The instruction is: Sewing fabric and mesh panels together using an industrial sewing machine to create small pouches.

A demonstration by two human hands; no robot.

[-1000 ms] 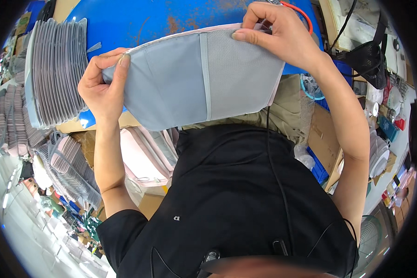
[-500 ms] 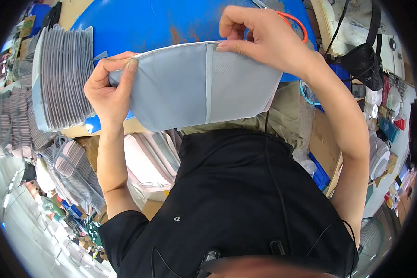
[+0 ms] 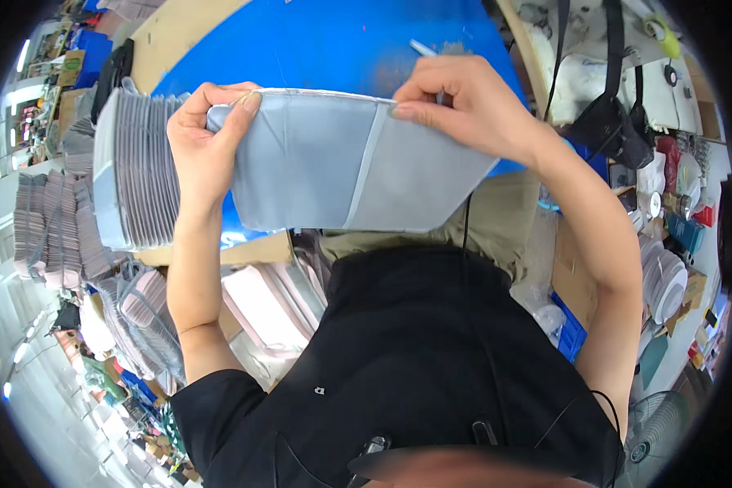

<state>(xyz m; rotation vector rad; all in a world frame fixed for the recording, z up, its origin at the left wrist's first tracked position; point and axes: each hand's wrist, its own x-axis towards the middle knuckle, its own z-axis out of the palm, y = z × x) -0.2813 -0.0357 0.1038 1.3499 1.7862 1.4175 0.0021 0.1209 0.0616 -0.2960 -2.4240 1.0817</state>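
Observation:
A flat grey-blue fabric panel [image 3: 309,171] hangs over the near edge of the table, with a light strip running down it and a paler grey section on the right. My left hand [image 3: 207,138] pinches its upper left corner between thumb and fingers. Along the top edge, right of the strip, my right hand [image 3: 464,102] grips the panel between thumb and bent forefinger. Loose white fibres or thread line that edge. Just beyond my right hand lies a slim pale object [image 3: 421,49], too blurred to name.
The blue tabletop [image 3: 317,49] has a wooden border. Close to my left hand stands a tall stack of similar grey panels [image 3: 142,171]. More bundled stacks [image 3: 49,228] fill the left side. A black bag [image 3: 614,130] hangs at the right; a fan [image 3: 655,431] stands lower right.
The panel now tilts, its right side lower and its strip slanting. My right hand has shifted slightly down along the edge. The orange loop beside it is out of sight, and the view has turned slightly.

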